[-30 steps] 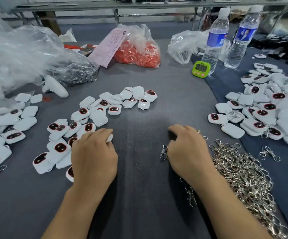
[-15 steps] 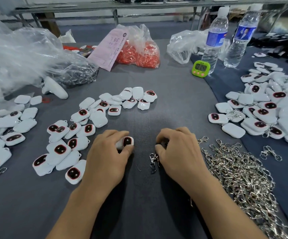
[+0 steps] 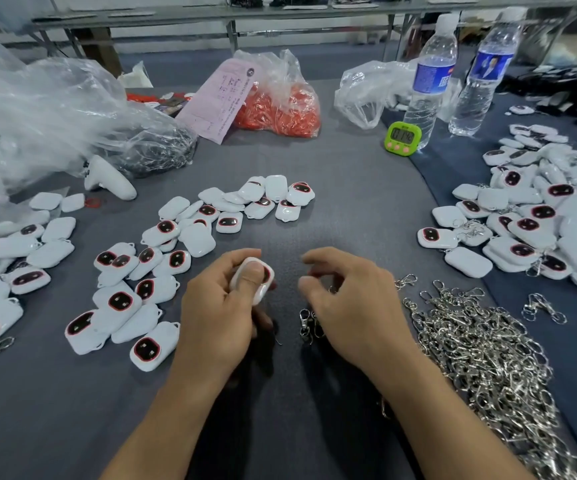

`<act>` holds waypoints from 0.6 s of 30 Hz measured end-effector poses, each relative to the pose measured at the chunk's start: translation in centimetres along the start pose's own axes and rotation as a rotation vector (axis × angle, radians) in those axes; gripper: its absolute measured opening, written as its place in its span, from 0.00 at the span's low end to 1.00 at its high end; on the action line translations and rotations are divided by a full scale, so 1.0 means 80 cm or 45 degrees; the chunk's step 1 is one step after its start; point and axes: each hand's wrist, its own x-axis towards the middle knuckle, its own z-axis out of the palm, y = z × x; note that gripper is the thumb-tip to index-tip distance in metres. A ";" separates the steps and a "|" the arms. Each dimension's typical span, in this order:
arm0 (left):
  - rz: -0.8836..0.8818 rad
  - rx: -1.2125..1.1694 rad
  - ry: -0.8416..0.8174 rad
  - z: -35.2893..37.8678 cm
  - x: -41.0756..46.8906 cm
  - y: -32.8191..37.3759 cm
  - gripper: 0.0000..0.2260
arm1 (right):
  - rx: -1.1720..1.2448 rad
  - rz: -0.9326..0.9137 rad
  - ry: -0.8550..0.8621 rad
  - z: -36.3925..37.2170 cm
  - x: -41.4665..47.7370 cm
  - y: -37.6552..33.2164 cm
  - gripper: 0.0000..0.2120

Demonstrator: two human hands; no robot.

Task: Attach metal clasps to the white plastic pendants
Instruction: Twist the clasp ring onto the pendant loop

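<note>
Pendants point(image 3: 121, 301) scattered left, clasp heap point(image 3: 488, 358) right, timer point(image 3: 402, 138) behind.

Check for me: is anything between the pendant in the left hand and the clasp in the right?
Nothing visible. Only grey cloth shows in the gap between the pendant held by the left hand and the clasp hanging from the right hand. The left thumb covers part of the pendant, and its loop is hidden.
</note>
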 end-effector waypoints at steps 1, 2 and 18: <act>-0.018 -0.027 -0.021 0.002 -0.002 0.001 0.09 | 0.187 0.006 -0.072 0.003 -0.004 -0.007 0.14; -0.029 -0.039 -0.046 0.004 -0.003 0.001 0.11 | 0.329 -0.015 -0.150 0.007 -0.008 -0.014 0.14; 0.355 0.813 -0.372 0.016 -0.022 0.000 0.09 | 0.910 0.384 0.134 0.009 0.016 0.001 0.09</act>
